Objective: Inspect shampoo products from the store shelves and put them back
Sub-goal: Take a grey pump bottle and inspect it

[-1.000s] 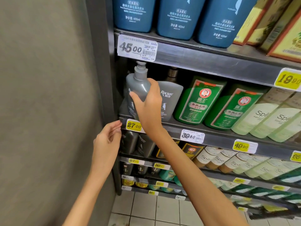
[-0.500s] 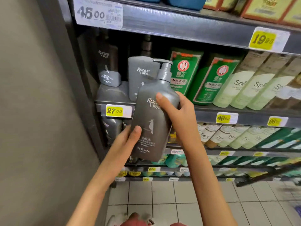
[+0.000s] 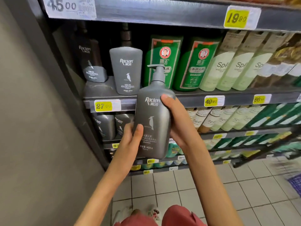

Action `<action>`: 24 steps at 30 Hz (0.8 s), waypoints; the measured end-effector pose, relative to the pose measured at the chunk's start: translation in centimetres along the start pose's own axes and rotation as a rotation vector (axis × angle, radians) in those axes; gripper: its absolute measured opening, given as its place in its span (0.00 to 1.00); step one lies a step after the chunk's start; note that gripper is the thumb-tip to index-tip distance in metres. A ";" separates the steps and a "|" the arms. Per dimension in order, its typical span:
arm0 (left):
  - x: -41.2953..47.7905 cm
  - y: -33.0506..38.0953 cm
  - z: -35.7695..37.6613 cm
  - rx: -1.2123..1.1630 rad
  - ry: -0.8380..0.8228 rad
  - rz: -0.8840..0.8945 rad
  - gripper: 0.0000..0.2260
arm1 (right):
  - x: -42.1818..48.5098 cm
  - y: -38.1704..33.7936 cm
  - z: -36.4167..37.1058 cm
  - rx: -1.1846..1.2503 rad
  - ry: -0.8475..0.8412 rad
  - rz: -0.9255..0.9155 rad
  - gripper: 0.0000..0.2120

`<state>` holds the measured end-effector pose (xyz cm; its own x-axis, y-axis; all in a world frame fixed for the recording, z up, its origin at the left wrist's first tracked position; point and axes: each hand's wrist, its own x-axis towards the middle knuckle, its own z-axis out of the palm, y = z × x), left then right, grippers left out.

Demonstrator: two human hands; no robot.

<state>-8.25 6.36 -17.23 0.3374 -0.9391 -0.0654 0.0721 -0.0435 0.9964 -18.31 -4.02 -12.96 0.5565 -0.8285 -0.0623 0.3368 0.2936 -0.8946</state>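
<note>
Both hands grip the grey pump bottle (image 3: 153, 118) upright, clear in front of the shelf edge (image 3: 187, 99); left hand (image 3: 130, 144) holds its lower side, right hand (image 3: 177, 121) its upper side; open aisle floor (image 3: 187, 185) lies below.

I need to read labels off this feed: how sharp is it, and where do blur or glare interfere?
Head view, centre: the grey bottle is sharp, brand and 400ml legible, finer print not. Head view, right edge: lower shelves smear and bend. Head view, top: soft glare on the shelf lip, dark recess beneath.
</note>
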 end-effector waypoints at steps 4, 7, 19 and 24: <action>0.0 0.5 0.1 0.327 0.006 0.123 0.39 | 0.4 0.4 0.9 -0.113 0.122 -0.109 0.18; 0.4 0.1 0.5 0.514 0.041 0.117 0.46 | 0.7 0.5 1.4 -0.174 0.069 -0.067 0.22; 1.4 -1.8 -1.4 -0.042 -0.248 -0.086 0.19 | 1.3 -0.6 -0.8 -0.187 -0.035 0.149 0.11; 2.0 -0.7 0.3 0.545 0.031 0.149 0.38 | 1.8 -0.4 -0.5 -0.194 0.214 0.027 0.16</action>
<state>-7.89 4.37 -18.02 0.3348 -0.9385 0.0843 -0.4708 -0.0890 0.8777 -17.84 -5.87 -12.97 0.3834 -0.9094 -0.1610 0.1613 0.2376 -0.9579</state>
